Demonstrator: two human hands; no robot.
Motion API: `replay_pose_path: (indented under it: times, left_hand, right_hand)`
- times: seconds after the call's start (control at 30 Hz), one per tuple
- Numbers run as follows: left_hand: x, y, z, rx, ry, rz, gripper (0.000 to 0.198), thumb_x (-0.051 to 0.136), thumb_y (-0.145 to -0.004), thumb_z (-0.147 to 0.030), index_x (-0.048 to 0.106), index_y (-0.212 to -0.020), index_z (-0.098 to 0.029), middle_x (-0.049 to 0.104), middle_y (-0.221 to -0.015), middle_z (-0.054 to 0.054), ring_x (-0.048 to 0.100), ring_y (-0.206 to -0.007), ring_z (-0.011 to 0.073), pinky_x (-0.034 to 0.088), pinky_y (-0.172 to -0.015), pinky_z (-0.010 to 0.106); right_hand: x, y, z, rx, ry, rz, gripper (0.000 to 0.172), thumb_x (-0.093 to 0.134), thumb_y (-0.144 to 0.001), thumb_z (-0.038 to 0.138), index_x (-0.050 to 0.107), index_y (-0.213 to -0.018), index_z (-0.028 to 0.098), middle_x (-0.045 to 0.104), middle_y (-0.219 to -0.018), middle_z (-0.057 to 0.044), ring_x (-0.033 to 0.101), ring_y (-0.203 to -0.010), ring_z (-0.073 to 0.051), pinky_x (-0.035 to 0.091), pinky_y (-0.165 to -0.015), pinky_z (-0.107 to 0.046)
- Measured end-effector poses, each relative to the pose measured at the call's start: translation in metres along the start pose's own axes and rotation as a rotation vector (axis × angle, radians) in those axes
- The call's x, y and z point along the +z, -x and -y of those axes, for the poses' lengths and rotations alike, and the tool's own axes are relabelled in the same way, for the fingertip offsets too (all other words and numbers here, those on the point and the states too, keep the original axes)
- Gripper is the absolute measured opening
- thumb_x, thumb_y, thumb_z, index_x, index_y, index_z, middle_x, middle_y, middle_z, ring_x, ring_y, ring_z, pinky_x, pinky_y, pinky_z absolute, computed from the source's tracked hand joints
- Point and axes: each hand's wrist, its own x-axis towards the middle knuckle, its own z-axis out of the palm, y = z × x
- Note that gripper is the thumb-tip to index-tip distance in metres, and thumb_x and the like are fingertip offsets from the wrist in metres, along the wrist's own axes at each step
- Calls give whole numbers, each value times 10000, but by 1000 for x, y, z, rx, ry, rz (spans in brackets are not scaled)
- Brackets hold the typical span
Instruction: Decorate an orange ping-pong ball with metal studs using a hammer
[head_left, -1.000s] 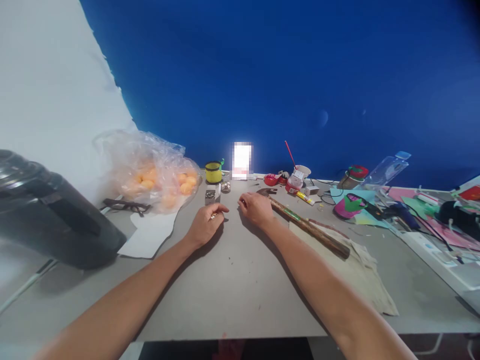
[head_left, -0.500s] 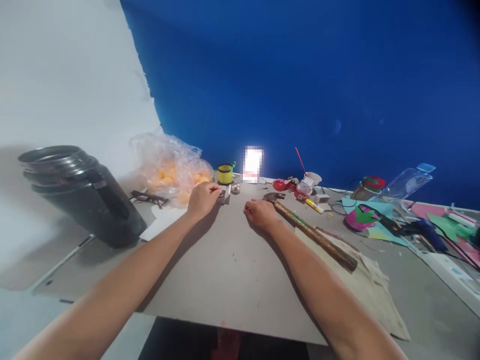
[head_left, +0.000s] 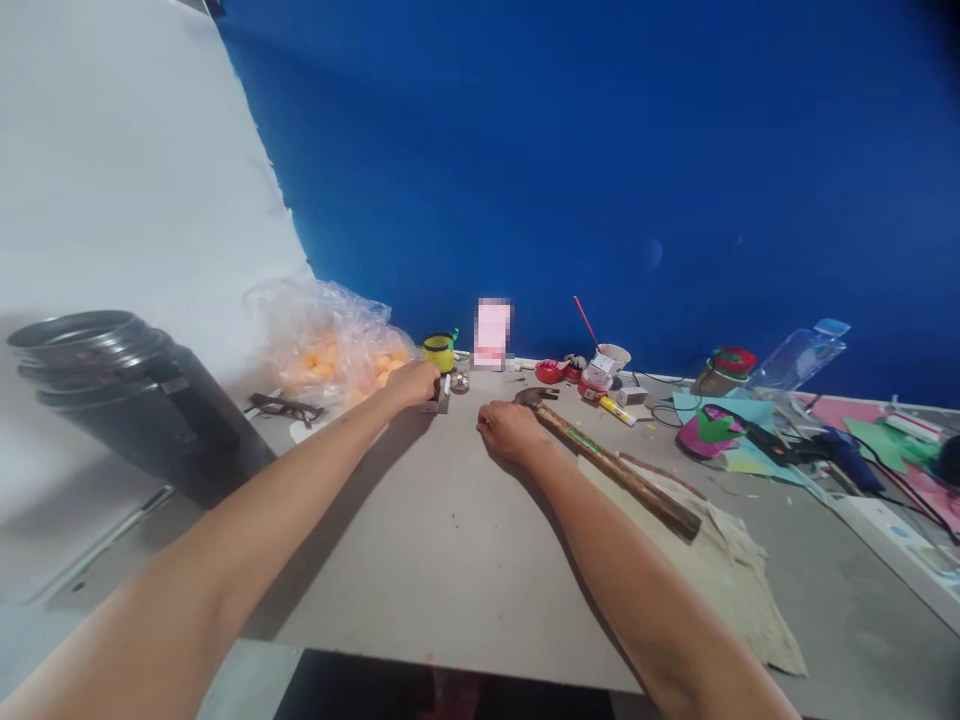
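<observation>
My left hand (head_left: 415, 384) reaches down at a small open box (head_left: 430, 407). Its fingers are bent and closed, their tips partly hidden by the hand and the box, so what they grip cannot be made out. Just right of the box sits a small shiny metallic object (head_left: 460, 382). My right hand (head_left: 508, 430) rests on the table with fingers curled in; anything inside them is hidden. Beside its knuckles lies the head of a claw hammer (head_left: 622, 465), whose worn wooden handle slants toward the near right over a beige cloth (head_left: 720, 590).
A large dark flask (head_left: 142, 400) stands at left, near glasses (head_left: 283, 407) and a plastic bag of orange items (head_left: 322, 350). Behind are a yellow container (head_left: 439, 352) and a blurred upright panel (head_left: 492, 335). Rightward lie a glue stick (head_left: 617, 410), coloured paper, a bottle (head_left: 799, 360) and a power strip (head_left: 904, 550).
My left hand has gone from a pinch above the small box to fingers lowered at it. My right hand keeps its curled pose by the hammer head. The view has shifted slightly.
</observation>
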Motion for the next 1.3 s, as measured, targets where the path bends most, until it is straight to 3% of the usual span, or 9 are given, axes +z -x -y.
replay_pose_path:
  times: [0.23,0.53,0.8,0.93,1.13,1.3]
  left_hand:
    - [-6,4,0,27,-121,77,41,651,-652,-208,686,-633,-217,724,-732,67,653,-754,239,410,-658,283]
    - [-9,9,-6,87,-107,57,143,675,-641,-171,568,-556,-212,639,-645,66,643,-692,257,420,-666,317]
    - [-15,5,4,96,5,-68,77,601,-672,-193,558,-616,-224,629,-652,32,607,-668,230,390,-650,309]
    - [-22,14,4,98,88,-152,47,563,-705,-213,560,-658,-217,655,-706,23,606,-703,206,407,-653,296]
    - [-16,40,-3,82,204,-169,104,554,-755,-293,604,-726,-206,697,-755,10,644,-724,187,448,-658,274]
    - [-10,32,2,10,188,-150,50,561,-679,-197,609,-668,-201,679,-700,16,602,-656,190,374,-621,292]
  right_hand:
    - [-2,-1,0,-8,-21,-3,277,475,-1014,292,713,-1123,201,743,-1178,-121,705,-1045,-250,487,-867,-327]
    - [2,-2,0,-4,-33,-11,262,491,-1007,281,718,-1113,204,751,-1156,-115,707,-1051,-238,479,-860,-301]
    - [0,-2,1,-2,-34,-16,253,489,-1005,279,713,-1089,197,753,-1153,-104,712,-1030,-244,474,-822,-301]
    - [0,-3,2,7,-46,-15,250,497,-1002,279,715,-1095,198,753,-1155,-106,713,-1017,-240,471,-825,-301]
    - [0,-3,2,10,-77,-7,244,507,-1003,283,717,-1098,202,754,-1151,-105,704,-1024,-236,460,-849,-303]
    - [0,-2,4,18,-83,-7,241,513,-997,279,720,-1096,204,755,-1143,-104,697,-1015,-240,454,-836,-308]
